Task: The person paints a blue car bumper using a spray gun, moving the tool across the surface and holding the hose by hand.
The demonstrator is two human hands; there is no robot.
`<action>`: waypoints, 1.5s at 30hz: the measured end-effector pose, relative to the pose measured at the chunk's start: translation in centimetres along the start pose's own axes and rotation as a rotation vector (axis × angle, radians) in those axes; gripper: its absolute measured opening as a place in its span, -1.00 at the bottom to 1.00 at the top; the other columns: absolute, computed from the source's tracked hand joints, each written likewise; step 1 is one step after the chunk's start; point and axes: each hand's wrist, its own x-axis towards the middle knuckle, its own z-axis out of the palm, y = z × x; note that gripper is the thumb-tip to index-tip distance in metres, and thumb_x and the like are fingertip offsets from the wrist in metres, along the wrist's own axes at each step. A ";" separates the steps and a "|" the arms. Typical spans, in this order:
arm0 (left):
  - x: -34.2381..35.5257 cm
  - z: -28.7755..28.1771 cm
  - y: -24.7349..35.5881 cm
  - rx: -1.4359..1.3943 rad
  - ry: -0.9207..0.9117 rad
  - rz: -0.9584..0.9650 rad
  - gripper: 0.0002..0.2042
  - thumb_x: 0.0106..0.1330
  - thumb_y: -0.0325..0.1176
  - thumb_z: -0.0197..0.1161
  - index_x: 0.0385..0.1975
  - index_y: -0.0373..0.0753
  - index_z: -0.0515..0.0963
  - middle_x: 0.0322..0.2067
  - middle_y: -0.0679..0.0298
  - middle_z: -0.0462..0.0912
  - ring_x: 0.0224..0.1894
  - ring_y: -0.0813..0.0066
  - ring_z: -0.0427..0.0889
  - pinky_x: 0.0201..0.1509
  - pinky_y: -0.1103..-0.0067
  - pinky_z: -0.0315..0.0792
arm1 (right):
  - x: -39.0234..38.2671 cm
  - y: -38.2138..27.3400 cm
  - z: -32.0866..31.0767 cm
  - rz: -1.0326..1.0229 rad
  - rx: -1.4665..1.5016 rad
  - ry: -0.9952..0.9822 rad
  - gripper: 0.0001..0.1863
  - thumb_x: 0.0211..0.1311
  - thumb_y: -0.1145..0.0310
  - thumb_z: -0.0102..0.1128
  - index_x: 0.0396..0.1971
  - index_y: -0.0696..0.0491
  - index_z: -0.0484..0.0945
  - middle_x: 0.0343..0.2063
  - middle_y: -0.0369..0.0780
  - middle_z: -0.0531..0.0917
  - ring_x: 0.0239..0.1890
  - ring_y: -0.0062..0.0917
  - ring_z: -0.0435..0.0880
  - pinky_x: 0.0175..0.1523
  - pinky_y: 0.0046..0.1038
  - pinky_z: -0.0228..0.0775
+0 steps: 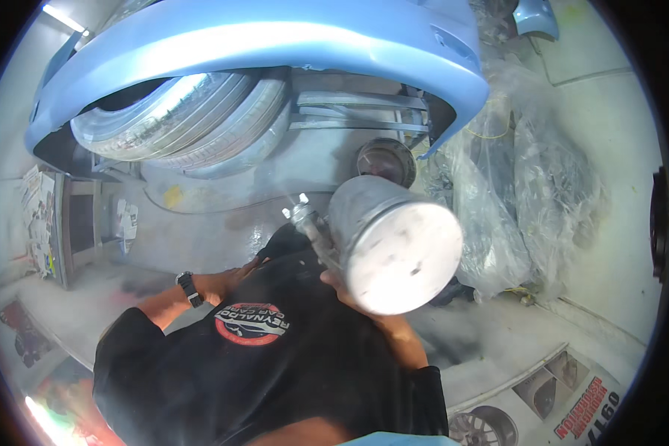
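Note:
My right hand point(337, 288) is closed around a paint spray gun point(316, 234), and most of its fingers are hidden behind the gun's large pale cup point(405, 256). The gun's nozzle points up and left, with a faint haze near it. At my left side, my left hand point(229, 282) lies against my dark clothing, fingers stretched out and partly covered. A dark watch point(189, 290) circles that wrist. Across the top hangs a glossy light blue car bumper point(275, 46), apart from both hands and beyond the gun.
Tyres point(193, 123) stand below the bumper, beside a slatted metal rack point(360, 111). A round dark container point(385, 160) sits behind the cup. Clear plastic sheeting point(528, 193) drapes along the right wall. At the left stands a paper-covered stand point(59, 223). Haze fills the air.

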 end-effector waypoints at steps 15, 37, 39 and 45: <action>4.4 0.4 -4.6 -0.201 -0.079 -0.105 0.40 -0.04 -0.11 0.66 0.52 -0.38 -0.46 0.52 -0.12 0.04 0.56 0.13 0.06 0.60 0.42 -0.06 | -3.3 0.4 -10.1 0.260 0.256 1.023 -0.30 0.46 -0.17 0.09 0.14 0.25 0.38 -0.34 -0.08 0.63 -0.76 -0.47 0.51 -0.70 -0.54 0.29; 1.9 -2.4 0.7 -0.047 -0.095 -0.222 -0.17 0.48 -0.17 0.16 0.56 -0.29 -0.20 0.54 -0.01 0.03 0.56 0.17 0.07 0.60 0.41 -0.02 | -1.2 14.8 -3.1 0.479 -0.141 0.893 -0.55 0.45 0.19 0.19 0.10 0.24 0.44 -0.34 -0.08 0.69 -0.61 -0.29 0.68 -0.54 -0.36 0.51; 1.5 -2.4 0.3 -0.069 -0.107 -0.228 -0.16 0.48 -0.17 0.17 0.56 -0.29 -0.21 0.54 -0.01 0.02 0.56 0.17 0.07 0.60 0.41 -0.02 | -1.0 15.0 -2.6 0.292 -0.727 0.740 -0.49 0.41 0.22 0.22 0.22 0.19 0.40 -0.21 0.01 0.72 -0.43 -0.18 0.77 -0.47 -0.28 0.56; 0.5 -3.1 -0.7 -0.106 -0.158 -0.230 -0.15 0.47 -0.16 0.18 0.56 -0.29 -0.21 0.54 -0.01 0.02 0.56 0.17 0.07 0.60 0.41 -0.03 | 1.4 7.2 -1.9 0.374 -0.831 0.417 -0.38 0.18 0.40 0.30 0.25 0.19 0.36 -0.12 0.03 0.59 -0.38 -0.05 0.69 -0.32 -0.16 0.56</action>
